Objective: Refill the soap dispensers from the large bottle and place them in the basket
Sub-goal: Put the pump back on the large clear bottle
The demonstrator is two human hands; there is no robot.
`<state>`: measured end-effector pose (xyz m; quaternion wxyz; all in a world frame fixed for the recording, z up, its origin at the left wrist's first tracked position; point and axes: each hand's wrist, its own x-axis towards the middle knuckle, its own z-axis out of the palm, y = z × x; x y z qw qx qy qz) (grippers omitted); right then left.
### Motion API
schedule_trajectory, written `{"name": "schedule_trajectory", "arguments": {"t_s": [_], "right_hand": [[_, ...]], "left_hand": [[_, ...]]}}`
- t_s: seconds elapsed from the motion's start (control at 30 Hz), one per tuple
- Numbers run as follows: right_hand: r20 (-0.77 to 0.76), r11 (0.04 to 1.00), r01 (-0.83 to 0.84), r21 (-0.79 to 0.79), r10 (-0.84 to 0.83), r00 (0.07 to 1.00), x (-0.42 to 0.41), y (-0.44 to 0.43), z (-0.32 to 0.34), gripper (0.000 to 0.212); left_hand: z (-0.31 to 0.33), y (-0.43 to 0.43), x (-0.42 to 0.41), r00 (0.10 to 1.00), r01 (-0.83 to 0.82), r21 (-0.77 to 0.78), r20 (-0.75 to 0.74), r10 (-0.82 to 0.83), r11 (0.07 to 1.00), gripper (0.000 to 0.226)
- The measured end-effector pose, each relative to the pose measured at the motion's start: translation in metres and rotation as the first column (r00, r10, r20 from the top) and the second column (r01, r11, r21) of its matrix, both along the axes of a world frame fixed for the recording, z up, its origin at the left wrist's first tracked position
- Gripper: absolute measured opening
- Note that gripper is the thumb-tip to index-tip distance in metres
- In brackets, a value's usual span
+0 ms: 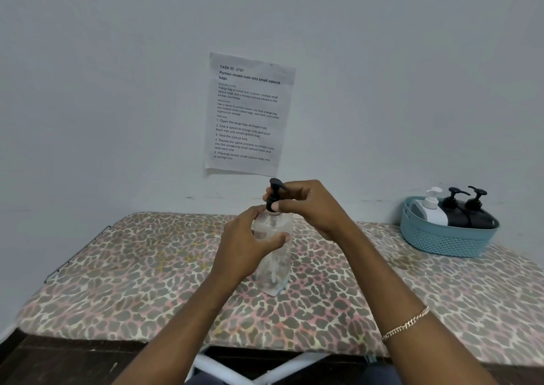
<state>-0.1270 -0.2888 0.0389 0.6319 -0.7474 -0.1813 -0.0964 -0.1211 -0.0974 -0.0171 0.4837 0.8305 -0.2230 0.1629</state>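
A tall clear bottle stands upright in the middle of the leopard-print table. My left hand wraps around the bottle's upper body. My right hand grips the black pump head at the bottle's neck. At the back right sits a teal basket holding a white dispenser and two black dispensers.
A printed sheet is taped to the white wall behind the table. A gold bracelet circles my right wrist. A white frame shows below the table's front edge.
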Motion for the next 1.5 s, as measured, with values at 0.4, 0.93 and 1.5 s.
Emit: {"name": "schedule_trajectory", "arguments": {"t_s": [0.4,0.93,1.5], "right_hand": [[0.070,0.950,0.266,-0.164,-0.257,0.964,0.000,0.021,-0.009,0.040],[0.070,0.970,0.223,-0.096,-0.217,0.974,-0.006,0.017,-0.012,0.035],[-0.020,0.996,0.093,-0.007,-0.094,0.995,-0.005,0.010,-0.009,0.025]], "left_hand": [[0.000,0.001,0.000,1.000,-0.022,0.053,0.005,0.021,0.998,0.066],[-0.001,-0.002,0.000,1.000,0.017,0.015,0.022,-0.018,1.000,0.046],[-0.002,-0.001,-0.002,0.998,-0.007,0.019,0.064,0.005,1.000,0.061]]}}
